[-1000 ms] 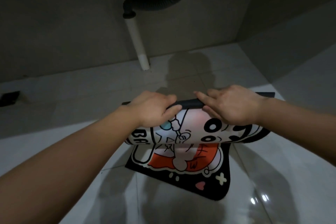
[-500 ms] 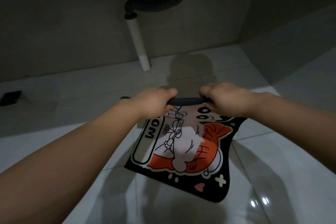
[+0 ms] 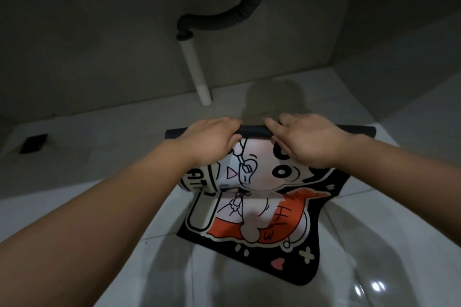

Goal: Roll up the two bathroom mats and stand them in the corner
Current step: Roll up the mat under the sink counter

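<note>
A black bathroom mat (image 3: 252, 222) printed with a white and orange cartoon figure lies on the floor in front of me. Its far end is curled over toward me into a loose roll with the dark backing on top. My left hand (image 3: 212, 139) presses on the roll's left half, fingers wrapped over its far edge. On the right half rests my right hand (image 3: 306, 139), fingers spread over the dark edge. The near part of the mat still lies flat. Only this one mat is in view.
Glossy white floor tiles (image 3: 399, 244) surround the mat. A white drain pipe (image 3: 197, 75) with a black corrugated hose (image 3: 237, 17) comes down at the grey back wall. The corner of two walls (image 3: 336, 52) is at the back right. A dark floor drain (image 3: 33, 143) sits far left.
The roll has grown again: half a second ago the mat was almost flat under my hands, now a thicker curl shows the figure's face. The camera has tilted up.
</note>
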`<state>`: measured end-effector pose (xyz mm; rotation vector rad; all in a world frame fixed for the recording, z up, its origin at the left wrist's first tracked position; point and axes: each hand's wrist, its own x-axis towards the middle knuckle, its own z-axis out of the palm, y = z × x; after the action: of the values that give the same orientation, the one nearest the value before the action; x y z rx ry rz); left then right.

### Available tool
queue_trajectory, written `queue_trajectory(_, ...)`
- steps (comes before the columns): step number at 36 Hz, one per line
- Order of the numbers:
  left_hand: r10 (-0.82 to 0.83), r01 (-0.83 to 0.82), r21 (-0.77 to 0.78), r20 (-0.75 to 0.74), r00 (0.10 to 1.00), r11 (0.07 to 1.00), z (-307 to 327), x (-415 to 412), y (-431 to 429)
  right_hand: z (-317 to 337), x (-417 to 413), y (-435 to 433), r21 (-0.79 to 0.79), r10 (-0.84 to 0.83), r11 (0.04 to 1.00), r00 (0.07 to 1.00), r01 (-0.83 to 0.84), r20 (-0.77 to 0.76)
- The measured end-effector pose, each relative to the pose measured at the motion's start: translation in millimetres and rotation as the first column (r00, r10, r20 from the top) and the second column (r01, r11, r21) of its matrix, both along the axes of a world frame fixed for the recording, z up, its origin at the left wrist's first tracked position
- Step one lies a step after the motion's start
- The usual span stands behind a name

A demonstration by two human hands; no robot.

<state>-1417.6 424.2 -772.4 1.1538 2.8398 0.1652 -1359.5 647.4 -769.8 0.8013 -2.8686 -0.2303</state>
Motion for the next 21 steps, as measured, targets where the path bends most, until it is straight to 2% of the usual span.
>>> queue_trajectory(4, 0.014, -0.014, 0.011, -0.019, 1.000, 1.000, -4, 2, -4, -3, 2, -5, 0.028, -0.032, 0.999, 0.997, 0.030, 0.076)
queue_trajectory(9, 0.017, -0.017, -0.012, 0.000, 1.000, 1.000, -7, 1, -5, -5, 0, -10, -0.105, -0.116, 0.985, 0.978, 0.136, 0.172)
queue_trajectory(12, 0.031, -0.032, -0.012, -0.020, 0.999, 0.999, -8, 1, -2, -3, -4, -13, -0.128, -0.151, 0.974, 0.955, 0.188, 0.256)
queue_trajectory(16, 0.073, -0.075, 0.017, 0.100, 0.992, 0.997, -13, 0, 4, -3, -6, -16, -0.168, -0.141, 0.968, 0.958, 0.186, 0.249)
queue_trajectory(19, 0.056, -0.057, 0.012, 0.093, 0.994, 0.998, -12, -2, 4, -2, -6, -18, -0.174, -0.203, 0.950, 0.936, 0.259, 0.286)
queue_trajectory(21, 0.019, -0.021, 0.016, 0.083, 0.996, 1.000, -11, -2, 3, -3, -6, -17, -0.126, -0.205, 0.961, 0.942, 0.245, 0.266)
